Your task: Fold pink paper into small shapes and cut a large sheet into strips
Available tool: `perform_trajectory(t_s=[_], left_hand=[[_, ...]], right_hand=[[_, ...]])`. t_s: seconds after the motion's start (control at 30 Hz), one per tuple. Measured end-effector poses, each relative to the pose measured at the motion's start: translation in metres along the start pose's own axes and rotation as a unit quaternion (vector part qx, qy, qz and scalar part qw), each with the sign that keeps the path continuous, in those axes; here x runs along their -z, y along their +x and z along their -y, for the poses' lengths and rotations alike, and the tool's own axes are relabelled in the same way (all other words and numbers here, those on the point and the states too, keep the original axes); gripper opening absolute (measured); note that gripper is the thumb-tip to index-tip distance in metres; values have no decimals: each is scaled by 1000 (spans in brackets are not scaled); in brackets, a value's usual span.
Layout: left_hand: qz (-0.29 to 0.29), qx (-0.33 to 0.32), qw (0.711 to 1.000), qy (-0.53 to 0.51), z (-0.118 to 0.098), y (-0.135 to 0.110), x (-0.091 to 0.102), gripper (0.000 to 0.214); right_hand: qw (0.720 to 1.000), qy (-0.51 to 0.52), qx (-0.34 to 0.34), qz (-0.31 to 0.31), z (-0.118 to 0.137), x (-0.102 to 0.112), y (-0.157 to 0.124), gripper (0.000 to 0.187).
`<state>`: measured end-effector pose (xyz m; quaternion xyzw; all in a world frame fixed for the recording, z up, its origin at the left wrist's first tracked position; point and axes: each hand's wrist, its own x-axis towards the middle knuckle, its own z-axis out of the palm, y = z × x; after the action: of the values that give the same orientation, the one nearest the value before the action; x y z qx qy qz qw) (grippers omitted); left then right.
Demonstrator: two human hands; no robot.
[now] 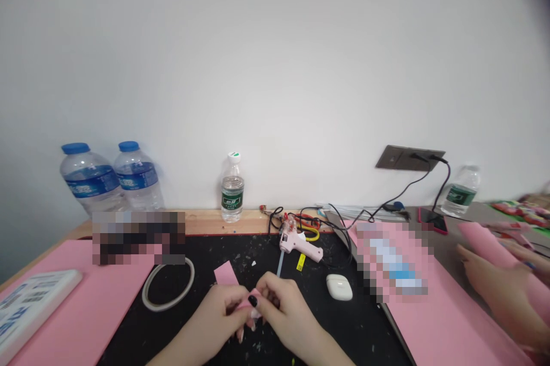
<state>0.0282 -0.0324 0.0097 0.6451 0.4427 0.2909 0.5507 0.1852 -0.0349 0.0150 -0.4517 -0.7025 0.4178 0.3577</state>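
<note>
Both of my hands meet low in the middle of the head view, over a black mat (pixel 201 331). Between the fingertips of my left hand (pixel 223 309) and my right hand (pixel 281 303) is a small piece of pink paper (pixel 244 304), pinched from both sides. Fingers cover most of it. A flat pink paper strip (pixel 226 273) lies just beyond my left hand. Past my right hand rests a pale pink glue gun (pixel 298 244), its glue stick (pixel 281 263) pointing toward me.
A white ring (pixel 148 292) lies left, a white earbud case (pixel 339 287) right. Pink sheets (pixel 124 291) flank the mat. Several water bottles (pixel 232 191) stand along the wall. Cables (pixel 350 240) run to a wall socket (pixel 408 158). At far right, another person's hands (pixel 494 286) hold pink paper.
</note>
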Motion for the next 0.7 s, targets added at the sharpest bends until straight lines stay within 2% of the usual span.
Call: perform_trajectory(t_s=[0.07, 0.13, 0.23, 0.33, 0.5, 0.6, 0.7], left_hand=[[24, 25, 999, 1, 3, -2, -4, 19], [40, 46, 998, -8, 6, -3, -6, 17], [45, 53, 997, -23, 10, -3, -5, 15], [39, 31, 998, -40, 11, 0, -2, 16], [24, 13, 993, -118, 10, 5, 1, 26], [17, 25, 982, -188, 9, 6, 2, 31], [20, 30, 971, -237, 7, 5, 3, 35]], right_hand=[[998, -47, 39, 13, 4, 1, -2, 16], [997, -58, 49, 24, 5, 2, -3, 21], [998, -54, 34, 17, 3, 2, -3, 24], [999, -33, -4, 14, -2, 2, -1, 21], [995, 81, -57, 10, -9, 2, 4, 28], [980, 184, -68, 27, -9, 2, 6, 34], [965, 246, -77, 40, -7, 3, 7, 33]])
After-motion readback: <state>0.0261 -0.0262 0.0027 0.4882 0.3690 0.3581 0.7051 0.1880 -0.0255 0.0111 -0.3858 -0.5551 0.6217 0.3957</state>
